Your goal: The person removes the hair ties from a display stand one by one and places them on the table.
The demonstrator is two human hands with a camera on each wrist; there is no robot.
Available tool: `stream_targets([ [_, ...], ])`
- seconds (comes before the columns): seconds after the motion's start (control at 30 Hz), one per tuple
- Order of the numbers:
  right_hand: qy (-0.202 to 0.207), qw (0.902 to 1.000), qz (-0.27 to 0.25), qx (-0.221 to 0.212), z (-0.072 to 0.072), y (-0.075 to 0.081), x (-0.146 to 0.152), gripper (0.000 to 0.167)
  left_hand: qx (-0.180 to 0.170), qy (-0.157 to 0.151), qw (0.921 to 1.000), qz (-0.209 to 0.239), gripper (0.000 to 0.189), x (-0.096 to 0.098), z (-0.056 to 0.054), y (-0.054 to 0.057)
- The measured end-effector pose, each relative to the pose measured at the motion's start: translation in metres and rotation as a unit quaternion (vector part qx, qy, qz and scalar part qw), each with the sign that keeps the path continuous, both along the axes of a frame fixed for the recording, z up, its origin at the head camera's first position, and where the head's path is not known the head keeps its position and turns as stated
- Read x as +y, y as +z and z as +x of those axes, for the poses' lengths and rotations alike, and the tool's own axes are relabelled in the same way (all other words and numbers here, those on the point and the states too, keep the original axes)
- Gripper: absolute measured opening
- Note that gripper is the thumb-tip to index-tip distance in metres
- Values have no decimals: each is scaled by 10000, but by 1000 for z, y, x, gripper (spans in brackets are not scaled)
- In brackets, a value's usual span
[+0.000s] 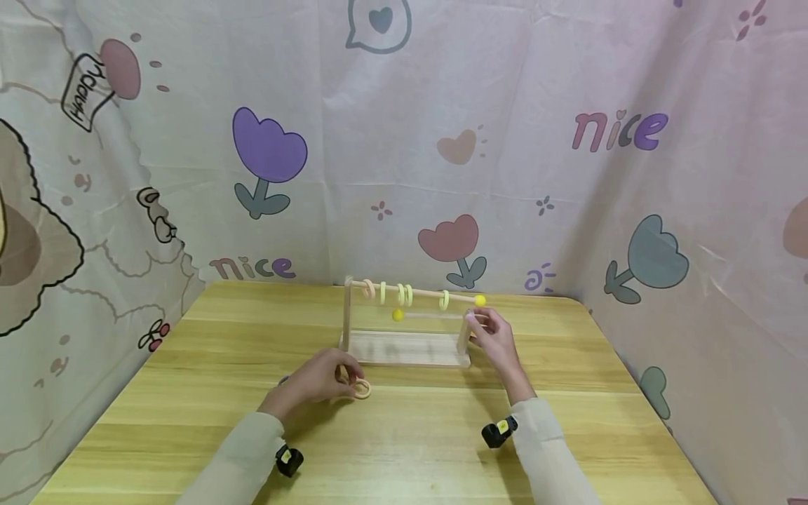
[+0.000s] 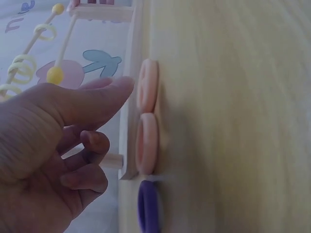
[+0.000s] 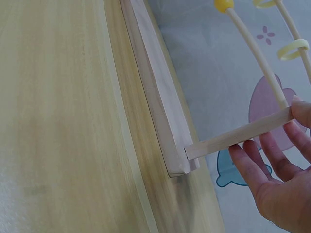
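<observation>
A wooden rack (image 1: 404, 348) stands on the table, with an upright post at each end. Its upper rod (image 1: 426, 292) carries peach and yellow-green rings and ends in a yellow ball (image 1: 480, 301). A second rod with a yellow ball (image 1: 398, 315) runs from the right post (image 3: 238, 132). My right hand (image 1: 495, 340) pinches that post near its top between thumb and fingers. Just over two peach rings (image 2: 147, 86) lying on the table hovers my left hand (image 1: 318, 377), thumb extended and other fingers bent, holding nothing visible. A purple ring (image 2: 148, 206) lies beside them.
The wooden table (image 1: 404, 449) has a patterned cloth (image 1: 379, 154) hanging behind it and at both sides. The rack's long base (image 3: 160, 97) lies between the two hands, a little beyond the loose rings.
</observation>
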State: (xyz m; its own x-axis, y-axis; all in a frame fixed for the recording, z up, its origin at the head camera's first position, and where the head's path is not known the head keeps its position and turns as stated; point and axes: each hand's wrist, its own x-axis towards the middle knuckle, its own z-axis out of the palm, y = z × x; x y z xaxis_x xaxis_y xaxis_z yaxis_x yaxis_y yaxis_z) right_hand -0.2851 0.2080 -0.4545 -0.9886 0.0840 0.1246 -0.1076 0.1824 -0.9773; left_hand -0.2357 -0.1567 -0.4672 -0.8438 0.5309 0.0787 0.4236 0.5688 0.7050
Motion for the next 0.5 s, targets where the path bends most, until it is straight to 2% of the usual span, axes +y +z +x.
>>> stream_targets([
  [0.33, -34, 10000, 47, 47, -1, -4, 1, 37, 34, 645, 9979, 52, 20, -18, -4, 20],
  [0.5, -31, 10000, 2, 51, -1, -3, 1, 36, 245, 974, 9948, 141, 25, -26, -9, 27],
])
